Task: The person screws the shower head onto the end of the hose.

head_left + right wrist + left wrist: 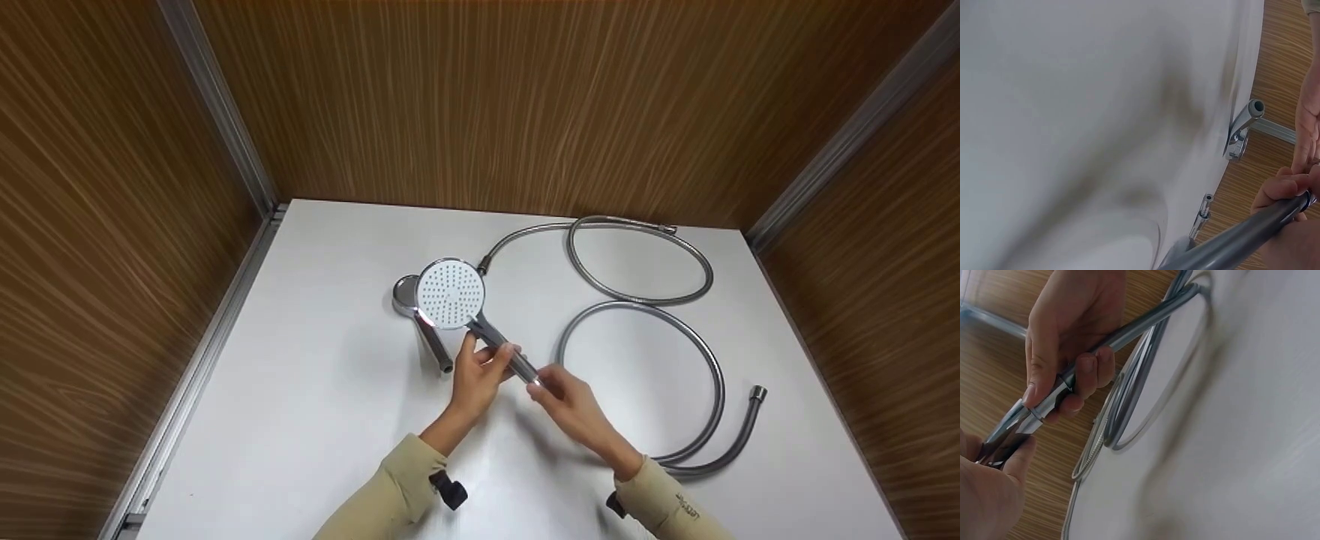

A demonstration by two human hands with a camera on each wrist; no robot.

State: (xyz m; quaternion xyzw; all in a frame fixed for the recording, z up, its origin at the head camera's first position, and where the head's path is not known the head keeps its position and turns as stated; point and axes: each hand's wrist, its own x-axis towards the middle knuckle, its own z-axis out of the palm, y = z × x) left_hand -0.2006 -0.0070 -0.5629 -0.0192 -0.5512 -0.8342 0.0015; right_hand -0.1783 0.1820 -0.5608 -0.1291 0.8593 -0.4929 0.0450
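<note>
A chrome hand shower with a round white nozzle face (450, 294) is held up over the table, tilted, its handle running down to the right. My left hand (474, 379) grips that handle between thumb and fingers. At the handle's lower end, my right hand (576, 405) pinches the end fitting of a smooth grey shower hose (721, 386). The left wrist view shows the hose's metal collar (1053, 396) in line with the handle (1008, 433), under the right thumb. Whether the threads are engaged is hidden by the fingers.
A second, smaller hand shower (406, 294) lies behind the held one on the white table (300, 420). A ribbed metal hose (709, 274) lies coiled at the back right. The grey hose's free end (758, 394) rests at the right. Wood-grain panels (480, 105) enclose the table.
</note>
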